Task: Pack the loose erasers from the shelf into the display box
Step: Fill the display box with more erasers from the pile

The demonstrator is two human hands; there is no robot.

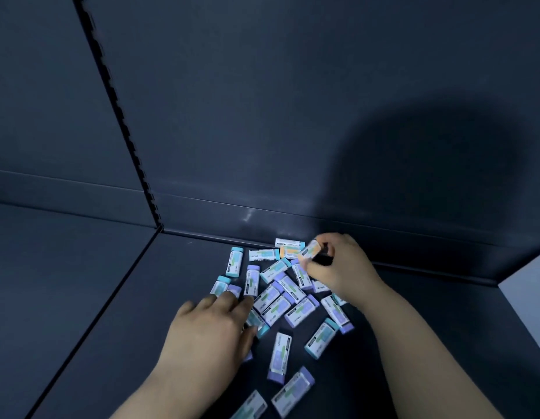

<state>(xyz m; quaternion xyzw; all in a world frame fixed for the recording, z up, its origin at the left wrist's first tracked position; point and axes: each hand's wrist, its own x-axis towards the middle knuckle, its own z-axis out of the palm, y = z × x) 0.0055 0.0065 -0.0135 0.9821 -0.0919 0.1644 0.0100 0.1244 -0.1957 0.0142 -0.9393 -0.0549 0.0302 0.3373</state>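
Several loose erasers (279, 297) in white paper sleeves, with teal, purple or orange ends, lie scattered on the dark shelf (111, 297). My right hand (338, 264) is at the back of the pile, near the rear wall, and pinches one orange-ended eraser (310, 248) lifted slightly off the others. My left hand (208, 331) lies palm down on the pile's left side, its fingers spread over a few erasers and covering some of them. No display box is in view.
The shelf's back wall (293, 116) rises right behind the pile. A slotted upright (123, 131) and a seam (90, 322) divide this shelf from the one on the left. A pale surface (528, 282) shows at the right edge.
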